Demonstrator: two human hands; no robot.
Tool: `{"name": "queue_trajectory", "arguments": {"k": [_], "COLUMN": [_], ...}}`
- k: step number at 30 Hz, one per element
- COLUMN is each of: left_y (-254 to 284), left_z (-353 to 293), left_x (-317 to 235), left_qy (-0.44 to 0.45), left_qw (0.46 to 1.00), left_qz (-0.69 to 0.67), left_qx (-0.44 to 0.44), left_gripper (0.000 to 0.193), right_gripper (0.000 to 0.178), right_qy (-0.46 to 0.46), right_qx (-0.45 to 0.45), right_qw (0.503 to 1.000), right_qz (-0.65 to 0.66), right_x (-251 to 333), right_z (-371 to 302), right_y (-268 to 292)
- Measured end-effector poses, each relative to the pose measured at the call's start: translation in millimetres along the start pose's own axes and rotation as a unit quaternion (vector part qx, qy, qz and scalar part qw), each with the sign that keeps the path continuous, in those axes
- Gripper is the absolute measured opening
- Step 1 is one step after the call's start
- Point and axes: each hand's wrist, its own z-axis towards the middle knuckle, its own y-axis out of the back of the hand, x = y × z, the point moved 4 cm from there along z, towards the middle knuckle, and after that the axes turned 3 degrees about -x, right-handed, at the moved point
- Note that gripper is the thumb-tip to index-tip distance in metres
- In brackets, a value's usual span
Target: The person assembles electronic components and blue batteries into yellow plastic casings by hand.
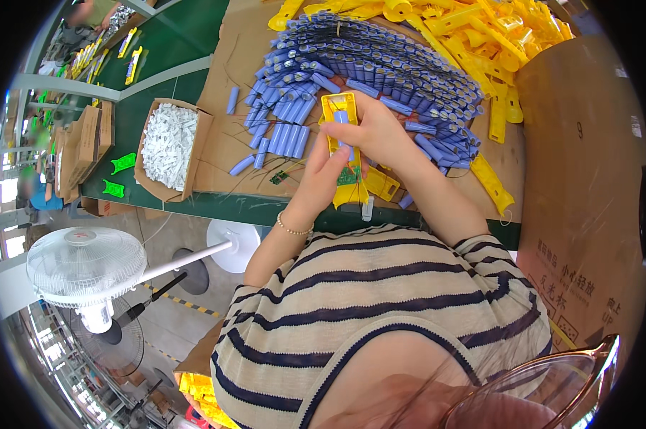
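Note:
A yellow plastic housing (329, 107) is held upright between my two hands above the table's near edge. Inside it lies a blue cylindrical battery cell (341, 116), and a green circuit board (349, 176) shows at its lower end. My left hand (326, 170) closes round the housing's lower left side, its thumb against the cell. From the right, my right hand (377, 130) grips the housing, with its thumb laid across the cell. The fingers under the housing are hidden. Just beyond my hands, several loose blue cells (287, 140) with thin dark wires lie on cardboard.
Stacked blue cells (380, 53) cover the table's far middle, with yellow housings (480, 36) heaped behind. A carton of small white parts (169, 146) stands left, near green plastic pieces (123, 163). On the right rises a tall cardboard box (587, 157). A white fan (87, 264) stands lower left.

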Motion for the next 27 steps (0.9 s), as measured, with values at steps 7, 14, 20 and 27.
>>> {"name": "queue_trajectory", "arguments": {"k": [7, 14, 20, 27], "left_y": [2.1, 19.7, 101.0, 296.8], "left_z": [8.0, -0.6, -24.5, -38.0], "left_x": [2.5, -2.7, -95.2, -168.7], "left_qy": [0.006, -0.048, -0.09, -0.14], "left_qw": [1.0, 0.986, 0.888, 0.479], "left_qz": [0.021, 0.095, 0.368, 0.793], "left_qx": [-0.008, -0.132, -0.263, -0.348], "left_gripper": [0.035, 0.031, 0.024, 0.017], "right_gripper": [0.027, 0.022, 0.033, 0.032], "right_qy": [-0.024, -0.077, -0.001, -0.017], "right_qx": [-0.025, 0.075, 0.022, 0.03], "right_qw": [0.999, 0.987, 0.972, 0.976], "right_qz": [0.0, 0.122, 0.234, 0.215], "right_x": [-7.6, -54.4, -46.1, -24.2], "right_z": [5.6, 5.0, -12.9, -19.1], "right_y": [-1.8, -2.8, 21.9, 11.1]}}
